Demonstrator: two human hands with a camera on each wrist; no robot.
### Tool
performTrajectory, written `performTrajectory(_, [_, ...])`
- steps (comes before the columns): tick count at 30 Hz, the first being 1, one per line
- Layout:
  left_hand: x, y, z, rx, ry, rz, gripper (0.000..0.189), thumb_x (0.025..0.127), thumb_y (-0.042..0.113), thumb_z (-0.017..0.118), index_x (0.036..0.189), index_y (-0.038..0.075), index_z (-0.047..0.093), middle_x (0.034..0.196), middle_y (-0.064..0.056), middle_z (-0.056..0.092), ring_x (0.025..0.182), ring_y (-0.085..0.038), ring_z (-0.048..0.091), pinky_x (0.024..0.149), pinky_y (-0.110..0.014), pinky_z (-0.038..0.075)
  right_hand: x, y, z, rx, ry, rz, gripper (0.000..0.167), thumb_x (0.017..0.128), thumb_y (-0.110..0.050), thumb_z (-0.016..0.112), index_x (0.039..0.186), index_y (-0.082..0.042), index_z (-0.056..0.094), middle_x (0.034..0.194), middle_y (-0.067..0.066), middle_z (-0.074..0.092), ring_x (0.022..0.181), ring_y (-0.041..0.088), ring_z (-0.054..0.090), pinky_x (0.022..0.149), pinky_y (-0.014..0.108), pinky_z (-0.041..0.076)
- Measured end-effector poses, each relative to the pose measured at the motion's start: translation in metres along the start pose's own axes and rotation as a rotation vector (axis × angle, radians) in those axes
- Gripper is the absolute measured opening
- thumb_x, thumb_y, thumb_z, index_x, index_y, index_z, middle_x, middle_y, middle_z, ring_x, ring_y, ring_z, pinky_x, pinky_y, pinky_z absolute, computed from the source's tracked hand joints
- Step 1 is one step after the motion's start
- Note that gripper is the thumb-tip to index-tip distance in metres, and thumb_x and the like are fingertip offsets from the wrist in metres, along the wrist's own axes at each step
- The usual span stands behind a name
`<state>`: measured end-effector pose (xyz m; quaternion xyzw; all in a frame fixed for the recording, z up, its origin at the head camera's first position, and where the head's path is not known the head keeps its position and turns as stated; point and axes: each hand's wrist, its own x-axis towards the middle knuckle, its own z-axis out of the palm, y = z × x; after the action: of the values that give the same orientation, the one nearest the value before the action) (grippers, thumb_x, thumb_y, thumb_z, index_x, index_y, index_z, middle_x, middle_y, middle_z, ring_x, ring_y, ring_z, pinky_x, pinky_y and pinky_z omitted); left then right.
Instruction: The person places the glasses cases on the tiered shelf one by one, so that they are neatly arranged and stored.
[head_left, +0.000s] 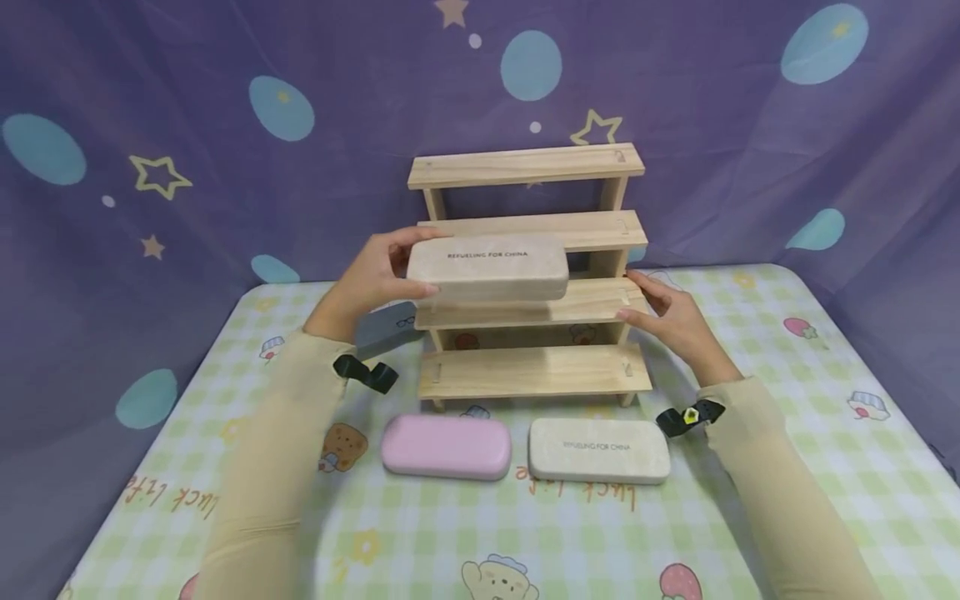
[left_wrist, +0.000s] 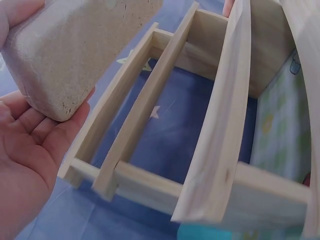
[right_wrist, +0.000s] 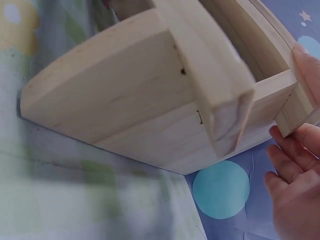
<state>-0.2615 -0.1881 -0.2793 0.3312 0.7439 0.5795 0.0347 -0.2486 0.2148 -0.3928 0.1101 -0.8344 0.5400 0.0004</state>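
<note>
My left hand (head_left: 369,273) grips the left end of a beige glasses case (head_left: 487,271) lettered "REFUELING FOR CHINA", thumb in front and fingers behind. The case is held up before the middle tiers of a four-step wooden display shelf (head_left: 534,371). From the left wrist view, the case (left_wrist: 75,55) appears apart from the nearby boards. At the shelf's right side, my right hand (head_left: 671,321) pinches the end of the second board from the bottom. The right wrist view has that hand (right_wrist: 300,187) with its thumb on one face of the board and fingers under it.
In front of the shelf lie a pink glasses case (head_left: 446,447) and another beige case (head_left: 598,451). A grey-blue case (head_left: 386,329) sits left of the shelf, partly behind my left wrist. A purple patterned curtain (head_left: 360,100) hangs behind the checked tablecloth (head_left: 420,533).
</note>
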Motion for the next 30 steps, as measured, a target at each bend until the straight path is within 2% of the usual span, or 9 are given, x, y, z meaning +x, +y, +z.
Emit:
performTrajectory(7, [0.019,-0.004,0.008,-0.04,-0.014,0.044,0.06,0.07,-0.005,0.074,0.127,-0.005,0.055,0.104,-0.005,0.065,0.081,-0.016,0.062,0.067,-0.026,0.052,-0.002,0.001,0.0,-0.001,0.003,-0.019,0.071,0.086,-0.026,0.07,0.146,-0.013,0.035,0.151,0.008,0.031,0.14,0.023,0.025,0.112,0.035,0.024])
performTrajectory(14, [0.039,-0.006,0.009,-0.034,-0.001,0.034,0.06,0.068,-0.007,0.073,0.125,-0.004,0.056,0.101,-0.002,0.065,0.081,-0.015,0.061,0.068,-0.026,0.051,0.0,0.003,-0.002,-0.008,-0.002,-0.022,0.071,0.086,-0.028,0.069,0.146,-0.014,0.035,0.151,0.007,0.031,0.14,0.021,0.025,0.111,0.03,0.025])
performTrajectory(18, [0.052,-0.007,0.01,-0.062,-0.021,0.044,0.061,0.068,-0.004,0.074,0.126,-0.003,0.056,0.101,-0.004,0.065,0.081,-0.016,0.062,0.067,-0.027,0.052,0.0,0.004,-0.002,-0.008,-0.003,-0.02,0.071,0.087,-0.027,0.069,0.147,-0.014,0.034,0.152,0.007,0.031,0.14,0.022,0.025,0.11,0.025,0.026])
performTrajectory(22, [0.066,-0.006,0.01,-0.11,-0.029,0.067,0.059,0.068,-0.003,0.074,0.125,-0.003,0.057,0.1,-0.006,0.065,0.079,-0.016,0.063,0.066,-0.027,0.053,0.0,0.001,-0.002,0.011,-0.003,-0.019,0.071,0.087,-0.022,0.069,0.147,-0.011,0.033,0.152,0.008,0.03,0.14,0.022,0.024,0.111,0.029,0.024])
performTrajectory(25, [0.072,-0.005,0.007,-0.086,0.0,0.06,0.059,0.068,-0.004,0.073,0.125,-0.003,0.057,0.097,-0.005,0.064,0.077,-0.015,0.061,0.065,-0.025,0.052,0.001,0.0,0.0,0.024,-0.009,-0.021,0.071,0.087,-0.021,0.069,0.147,-0.01,0.033,0.152,0.009,0.03,0.141,0.023,0.023,0.112,0.037,0.022])
performTrajectory(30, [0.081,0.0,0.004,-0.034,0.042,0.019,0.06,0.068,-0.006,0.073,0.126,0.001,0.058,0.099,-0.009,0.064,0.079,-0.017,0.062,0.066,-0.025,0.052,0.0,0.0,0.0,0.009,-0.006,-0.027,0.07,0.087,-0.025,0.069,0.146,-0.013,0.034,0.151,0.006,0.031,0.141,0.021,0.024,0.112,0.038,0.022])
